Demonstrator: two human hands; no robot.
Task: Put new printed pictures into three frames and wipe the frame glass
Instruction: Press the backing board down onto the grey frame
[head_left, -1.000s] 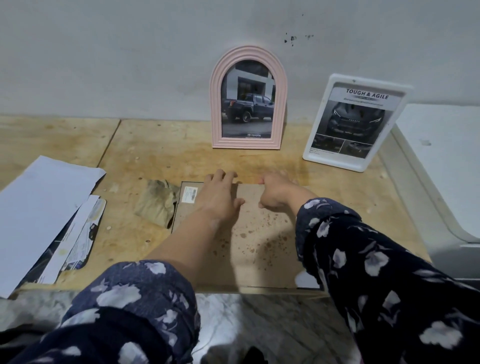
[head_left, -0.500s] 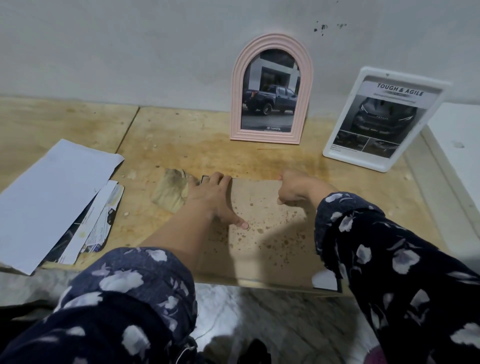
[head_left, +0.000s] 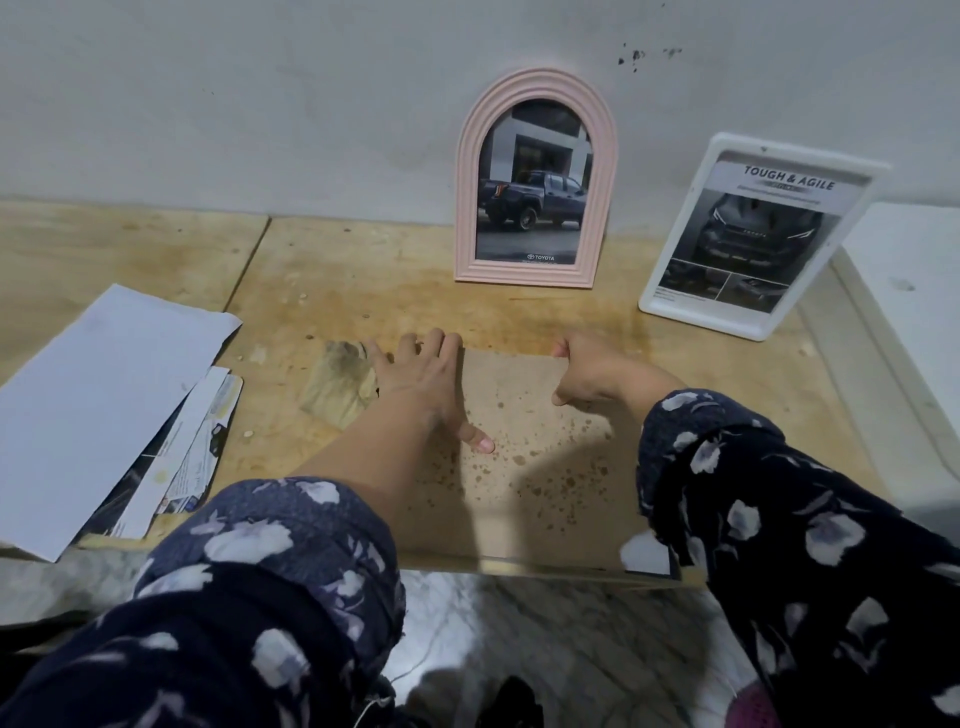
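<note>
A third frame lies face down at the table's front edge, its brown, stained backing board (head_left: 540, 467) facing up. My left hand (head_left: 421, 374) lies flat over the board's top left corner, fingers spread and thumb stretched onto the board. My right hand (head_left: 587, 371) is curled over the board's top edge, fingertips hooked on it. A pink arched frame (head_left: 602, 208) with a truck picture stands against the wall. Right of it leans a white frame (head_left: 670, 306) holding a "Tough & Agile" print. A crumpled, dirty cloth (head_left: 337, 384) lies just left of my left hand.
A white sheet (head_left: 104, 395) covers a stack of printed pictures (head_left: 192, 467) at the left of the wooden table (head_left: 363, 291). A white surface (head_left: 914, 270) borders the table on the right. Marble floor shows below the front edge.
My left hand slid left across the board to its top left corner, covering the label sticker, and its thumb spread out. My right hand stayed at the top edge.
</note>
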